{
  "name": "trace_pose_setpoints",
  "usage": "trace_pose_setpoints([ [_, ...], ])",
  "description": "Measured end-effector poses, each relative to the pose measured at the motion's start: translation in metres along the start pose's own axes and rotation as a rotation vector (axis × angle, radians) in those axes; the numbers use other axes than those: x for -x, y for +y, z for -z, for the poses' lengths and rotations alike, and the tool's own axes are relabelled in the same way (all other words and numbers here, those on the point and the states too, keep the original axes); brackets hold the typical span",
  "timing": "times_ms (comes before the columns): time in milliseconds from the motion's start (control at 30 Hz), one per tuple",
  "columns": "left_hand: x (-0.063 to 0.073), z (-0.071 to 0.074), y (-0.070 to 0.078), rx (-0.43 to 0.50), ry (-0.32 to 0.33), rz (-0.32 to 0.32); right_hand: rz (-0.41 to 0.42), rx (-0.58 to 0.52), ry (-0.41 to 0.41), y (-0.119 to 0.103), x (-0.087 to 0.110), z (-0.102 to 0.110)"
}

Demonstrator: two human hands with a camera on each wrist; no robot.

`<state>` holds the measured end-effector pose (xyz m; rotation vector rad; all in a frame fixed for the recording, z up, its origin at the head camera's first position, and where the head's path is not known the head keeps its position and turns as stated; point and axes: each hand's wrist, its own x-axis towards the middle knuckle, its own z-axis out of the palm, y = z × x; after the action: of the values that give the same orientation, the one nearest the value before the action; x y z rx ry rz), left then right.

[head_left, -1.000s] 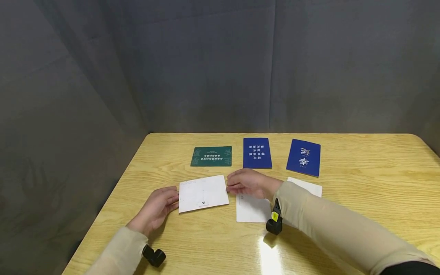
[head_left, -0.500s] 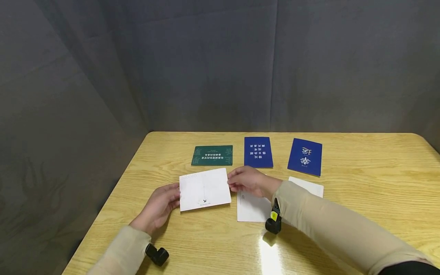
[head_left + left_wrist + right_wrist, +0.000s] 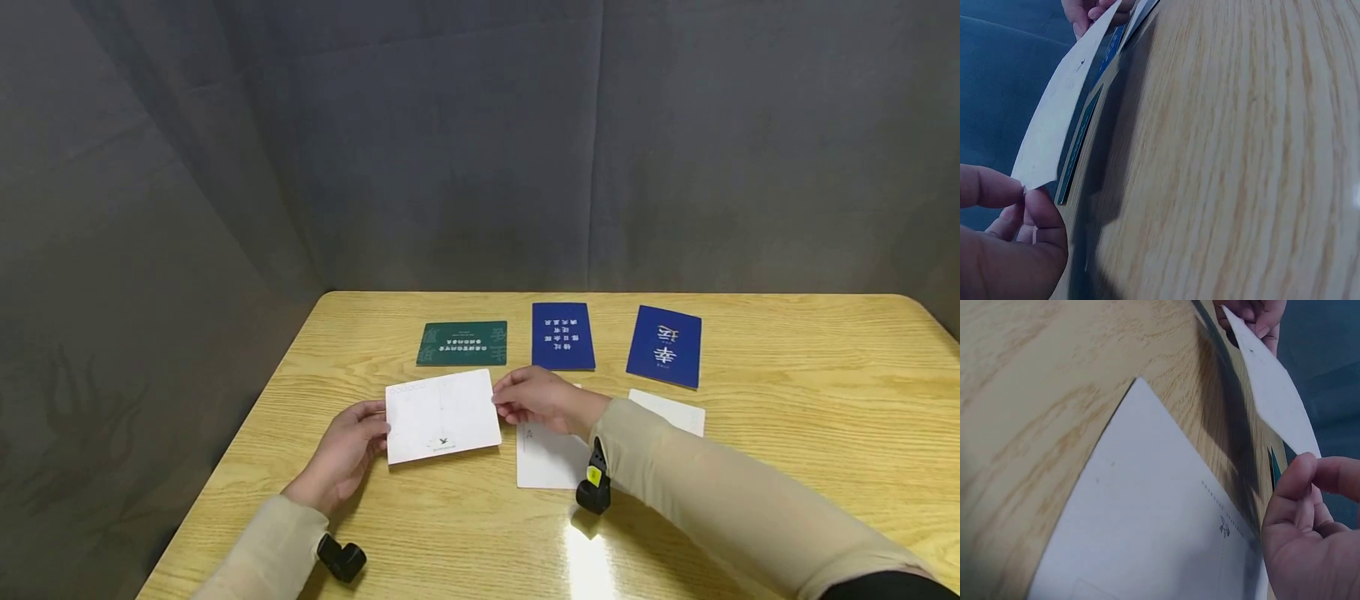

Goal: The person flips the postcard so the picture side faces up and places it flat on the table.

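left hand and right hand pinch a white card (thin, rectangular); grained table below.

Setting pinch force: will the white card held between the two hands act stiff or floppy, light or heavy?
Probably fairly stiff: the white card spans from left hand to right hand without folding. Likely light, since a pinch at each end holds it above the table. It may crease if squeezed inward, as its edge looks thin.
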<state>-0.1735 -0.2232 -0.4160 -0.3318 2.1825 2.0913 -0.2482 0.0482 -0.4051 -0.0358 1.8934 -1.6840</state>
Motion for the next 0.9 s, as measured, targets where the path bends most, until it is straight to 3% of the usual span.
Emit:
trace_pose_setpoints([
  [300, 0.0014, 0.0039, 0.0007, -0.025, 0.000, -0.009, 0.019, 0.065, -0.030, 0.0019, -0.0025, -0.0002],
  [900, -0.0002, 0.0067, 0.0055, -0.044, -0.002, -0.003, 0.045, 0.069, -0.029, 0.0016, -0.0045, 0.0008],
])
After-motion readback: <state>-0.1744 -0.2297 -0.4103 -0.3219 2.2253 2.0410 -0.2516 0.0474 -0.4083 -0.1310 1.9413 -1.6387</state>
